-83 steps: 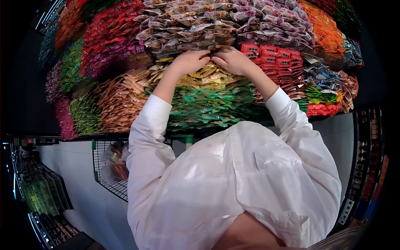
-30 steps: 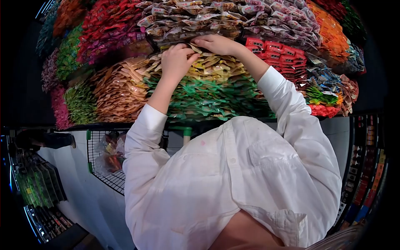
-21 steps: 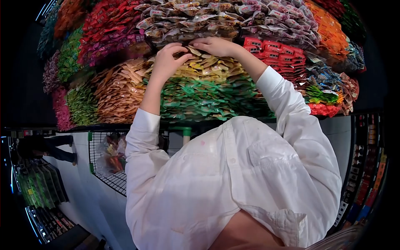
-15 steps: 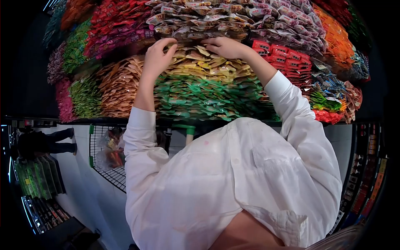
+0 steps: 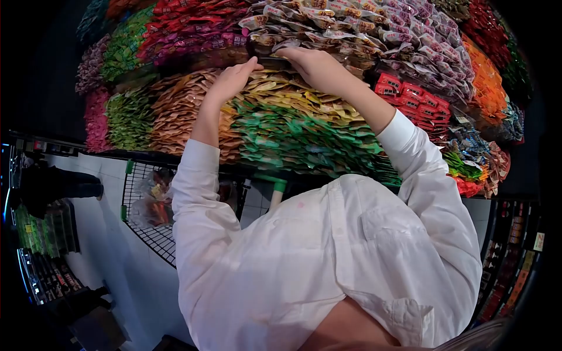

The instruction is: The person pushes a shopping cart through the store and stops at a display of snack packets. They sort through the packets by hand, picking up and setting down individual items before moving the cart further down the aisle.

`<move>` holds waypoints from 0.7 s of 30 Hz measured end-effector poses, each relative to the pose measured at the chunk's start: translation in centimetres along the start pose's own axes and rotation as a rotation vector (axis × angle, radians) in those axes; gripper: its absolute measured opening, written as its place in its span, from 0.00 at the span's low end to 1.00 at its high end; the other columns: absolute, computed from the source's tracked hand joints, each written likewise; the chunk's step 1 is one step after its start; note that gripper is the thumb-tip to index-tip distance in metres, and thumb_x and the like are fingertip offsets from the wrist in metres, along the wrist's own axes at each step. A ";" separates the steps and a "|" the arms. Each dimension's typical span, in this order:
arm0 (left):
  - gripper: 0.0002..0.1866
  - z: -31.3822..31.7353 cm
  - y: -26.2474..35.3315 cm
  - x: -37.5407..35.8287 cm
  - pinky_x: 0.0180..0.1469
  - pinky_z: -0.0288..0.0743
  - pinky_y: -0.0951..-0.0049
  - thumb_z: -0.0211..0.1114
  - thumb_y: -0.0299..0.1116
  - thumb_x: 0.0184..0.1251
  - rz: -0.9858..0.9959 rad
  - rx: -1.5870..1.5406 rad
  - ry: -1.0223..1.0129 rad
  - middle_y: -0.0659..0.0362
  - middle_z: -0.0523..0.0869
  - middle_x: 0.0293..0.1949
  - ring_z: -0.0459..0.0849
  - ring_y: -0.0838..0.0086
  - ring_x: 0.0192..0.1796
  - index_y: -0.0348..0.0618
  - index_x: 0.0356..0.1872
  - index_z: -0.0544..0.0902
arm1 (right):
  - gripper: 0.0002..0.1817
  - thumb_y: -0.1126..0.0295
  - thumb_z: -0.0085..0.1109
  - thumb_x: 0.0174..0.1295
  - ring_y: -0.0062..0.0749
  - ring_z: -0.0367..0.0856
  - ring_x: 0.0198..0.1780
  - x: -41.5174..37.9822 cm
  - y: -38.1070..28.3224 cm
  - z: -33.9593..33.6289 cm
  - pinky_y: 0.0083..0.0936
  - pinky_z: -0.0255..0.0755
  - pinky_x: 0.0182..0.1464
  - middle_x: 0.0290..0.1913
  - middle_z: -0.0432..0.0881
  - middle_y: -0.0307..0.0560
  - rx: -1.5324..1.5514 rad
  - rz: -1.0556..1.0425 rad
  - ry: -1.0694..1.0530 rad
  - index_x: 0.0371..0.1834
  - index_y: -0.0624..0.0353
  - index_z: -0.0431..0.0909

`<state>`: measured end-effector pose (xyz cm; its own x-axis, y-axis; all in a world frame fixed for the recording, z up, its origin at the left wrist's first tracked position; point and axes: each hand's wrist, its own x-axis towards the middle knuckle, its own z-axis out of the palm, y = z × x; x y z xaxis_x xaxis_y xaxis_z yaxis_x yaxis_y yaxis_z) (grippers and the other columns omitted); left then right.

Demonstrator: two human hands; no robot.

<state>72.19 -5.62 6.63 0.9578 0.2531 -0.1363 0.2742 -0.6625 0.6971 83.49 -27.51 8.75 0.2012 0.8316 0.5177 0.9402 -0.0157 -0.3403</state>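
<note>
My left hand reaches over the yellow snack packets, its fingers stretched out toward the dark gap behind them. No packet shows in it. My right hand is at the same gap, fingers extended, with the tips touching the lower edge of the white and brown printed packets. A pale packet lies right at those fingertips; I see no clear grip on it. Green packets fill the row nearest my body, below both wrists.
Red packets lie right of my right forearm, orange-brown packets to the left. A wire shopping cart holding bagged goods stands at left. Another person stands farther left beside shelving. More shelves line the right.
The view has shifted and tilted slightly. My right hand has moved a little up and left to the printed packets' edge. My left hand's fingers have straightened, and the hands are closer together.
</note>
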 end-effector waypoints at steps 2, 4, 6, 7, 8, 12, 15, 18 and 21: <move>0.35 0.2 0.0 0.1 0.68 0.61 0.60 0.35 0.61 0.74 -0.017 0.010 -0.029 0.49 0.78 0.61 0.70 0.56 0.67 0.45 0.61 0.78 | 0.16 0.70 0.51 0.66 0.53 0.81 0.46 0.4 0.2 1.5 0.42 0.76 0.45 0.48 0.82 0.53 -0.102 0.096 -0.088 0.58 0.55 0.72; 0.36 0.2 0.0 0.3 0.67 0.61 0.61 0.35 0.61 0.74 0.009 -0.136 -0.056 0.48 0.77 0.62 0.70 0.57 0.67 0.42 0.61 0.76 | 0.16 0.69 0.51 0.67 0.53 0.81 0.44 0.9 0.4 2.8 0.43 0.76 0.44 0.46 0.83 0.54 -0.119 0.120 -0.137 0.57 0.55 0.73; 0.36 0.4 0.2 0.5 0.67 0.61 0.61 0.35 0.61 0.74 0.004 -0.118 -0.030 0.48 0.76 0.62 0.70 0.56 0.67 0.41 0.61 0.76 | 0.14 0.65 0.49 0.69 0.53 0.82 0.40 1.6 1.2 4.1 0.44 0.76 0.41 0.40 0.84 0.55 -0.069 0.223 -0.257 0.54 0.56 0.75; 0.37 0.7 0.3 0.7 0.67 0.61 0.62 0.36 0.61 0.73 -0.007 -0.101 0.001 0.48 0.76 0.62 0.71 0.56 0.67 0.40 0.62 0.75 | 0.15 0.62 0.46 0.71 0.54 0.82 0.40 1.6 0.9 4.1 0.46 0.75 0.41 0.37 0.84 0.56 0.018 0.261 -0.234 0.52 0.57 0.75; 0.37 1.2 0.5 0.9 0.67 0.60 0.62 0.36 0.61 0.73 -0.023 -0.114 0.041 0.47 0.74 0.64 0.70 0.55 0.67 0.39 0.63 0.74 | 0.15 0.59 0.45 0.71 0.54 0.82 0.41 1.6 0.7 3.9 0.46 0.75 0.42 0.38 0.84 0.56 -0.024 0.314 -0.266 0.50 0.55 0.76; 0.37 1.9 2.3 1.1 0.66 0.61 0.62 0.37 0.61 0.73 -0.009 -0.039 0.057 0.40 0.75 0.60 0.70 0.49 0.66 0.35 0.61 0.73 | 0.15 0.60 0.47 0.67 0.52 0.84 0.39 1.2 0.1 3.8 0.45 0.77 0.40 0.36 0.84 0.55 -0.138 0.254 -0.193 0.43 0.58 0.78; 0.38 1.6 2.9 1.2 0.64 0.63 0.62 0.37 0.62 0.72 -0.071 0.041 0.041 0.37 0.78 0.56 0.72 0.46 0.64 0.34 0.57 0.76 | 0.10 0.66 0.51 0.62 0.46 0.85 0.38 0.7 -0.2 3.7 0.40 0.79 0.37 0.36 0.84 0.51 -0.333 0.146 -0.123 0.40 0.57 0.79; 0.37 2.0 1.6 1.5 0.63 0.65 0.61 0.38 0.61 0.72 -0.048 0.051 0.110 0.38 0.79 0.54 0.73 0.46 0.62 0.34 0.54 0.78 | 0.14 0.61 0.47 0.66 0.48 0.85 0.40 0.6 -0.3 4.2 0.43 0.78 0.41 0.39 0.85 0.52 -0.205 0.266 -0.164 0.38 0.58 0.80; 0.36 2.1 2.0 1.7 0.63 0.65 0.61 0.39 0.60 0.73 -0.038 0.035 0.131 0.42 0.80 0.55 0.74 0.48 0.62 0.35 0.55 0.78 | 0.21 0.54 0.43 0.69 0.51 0.85 0.41 1.4 -0.3 3.9 0.45 0.77 0.43 0.43 0.85 0.53 -0.109 0.373 -0.265 0.38 0.60 0.81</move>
<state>74.51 -8.02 6.27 0.9278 0.3668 -0.0677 0.3153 -0.6742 0.6679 82.42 -24.21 6.54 0.4673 0.8708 0.1526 0.8431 -0.3870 -0.3734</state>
